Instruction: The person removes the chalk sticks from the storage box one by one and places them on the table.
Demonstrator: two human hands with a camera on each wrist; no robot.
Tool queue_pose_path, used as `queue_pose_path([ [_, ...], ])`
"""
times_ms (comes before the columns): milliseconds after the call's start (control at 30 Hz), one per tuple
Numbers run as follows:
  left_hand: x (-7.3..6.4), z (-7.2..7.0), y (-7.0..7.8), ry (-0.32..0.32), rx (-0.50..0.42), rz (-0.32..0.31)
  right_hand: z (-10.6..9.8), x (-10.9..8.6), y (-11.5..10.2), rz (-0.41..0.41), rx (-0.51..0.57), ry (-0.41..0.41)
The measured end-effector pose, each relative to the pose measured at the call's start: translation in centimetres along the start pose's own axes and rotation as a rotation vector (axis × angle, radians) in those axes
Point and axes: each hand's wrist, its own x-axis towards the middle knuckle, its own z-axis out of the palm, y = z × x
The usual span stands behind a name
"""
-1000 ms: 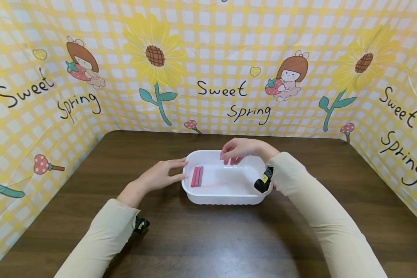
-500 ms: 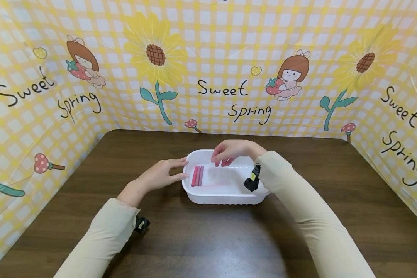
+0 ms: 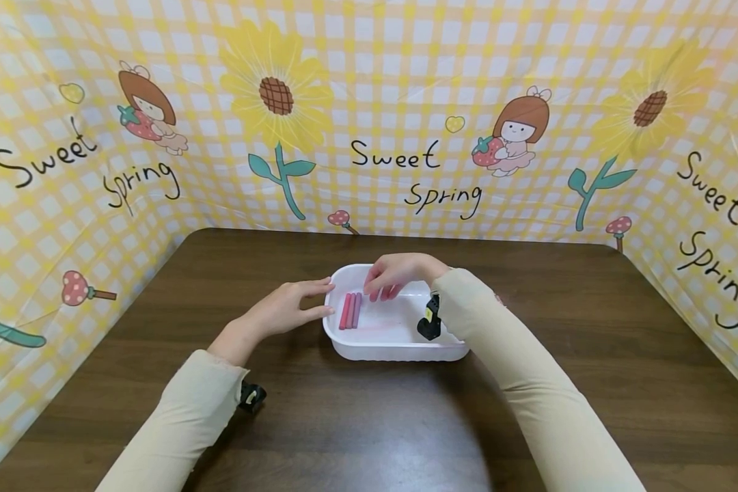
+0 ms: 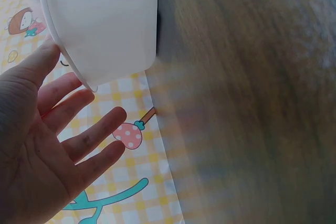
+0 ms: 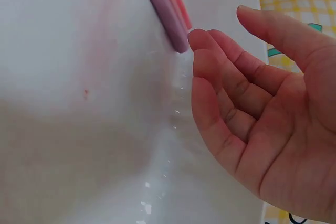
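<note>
A white oval-cornered plastic tub (image 3: 400, 352) stands on the table. Three chalk-like sticks lie side by side at its left end: a red-pink stick (image 3: 344, 311), a mauve stick (image 3: 351, 311) and a purple stick (image 3: 357, 311). My left hand (image 3: 283, 307) touches the tub's left rim with thumb and fingertips, its fingers spread. Over the tub's far side is my right hand (image 3: 393, 275), loosely bent and holding nothing. In the right wrist view its fingertips come right at the end of the purple stick (image 5: 165, 14), while the thumb stays apart.
The brown wooden table (image 3: 320, 424) reaches toward me in front of the tub. A yellow-and-white checked cloth (image 3: 381, 89) with printed flowers rises behind and on both sides. Faint pink smears (image 5: 105, 19) mark the tub's floor.
My right hand has moved left and slightly nearer along the tub's far side, up to the sticks. The left hand, tub and sticks have stayed in place.
</note>
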Motion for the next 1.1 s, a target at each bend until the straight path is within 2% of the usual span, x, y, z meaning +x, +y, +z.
queue_pose_path([
  [533, 0.0, 0.1, -0.2, 0.003, 0.002, 0.007, 1.7, 1.8, 0.0, 0.069, -0.003, -0.039],
  [1100, 0.0, 0.1, 0.0, 0.027, 0.007, 0.020, 2.9, 2.3, -0.6, 0.114, -0.038, 0.064],
])
